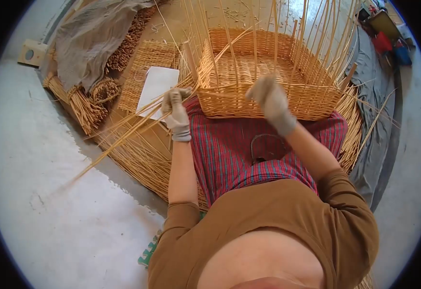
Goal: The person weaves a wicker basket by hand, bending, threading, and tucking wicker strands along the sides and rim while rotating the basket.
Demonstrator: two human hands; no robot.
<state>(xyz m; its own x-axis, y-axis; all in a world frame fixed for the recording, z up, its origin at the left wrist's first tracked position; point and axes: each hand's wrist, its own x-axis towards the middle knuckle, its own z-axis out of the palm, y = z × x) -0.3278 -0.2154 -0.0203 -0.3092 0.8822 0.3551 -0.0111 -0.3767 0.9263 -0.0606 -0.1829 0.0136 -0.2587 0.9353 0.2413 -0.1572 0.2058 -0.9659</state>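
A rectangular wicker basket (268,100), with many upright stakes rising from its walls, rests at my knees on a striped red cloth (225,144). My left hand (176,108), in a pale work glove, is closed around a bundle of long wicker rods (124,137) beside the basket's near left corner. The rods trail down to the left. My right hand (270,98), also gloved, is in front of the basket's near wall and is blurred by motion. Its fingers look bunched, and whether they hold anything cannot be made out.
A white sheet (158,86) lies on a flat woven panel (148,60) left of the basket. Rod bundles (83,108) and a grey cloth (92,43) are farther left. Loose rods (143,164) spread near my left forearm. Red and blue items (383,43) sit at the upper right.
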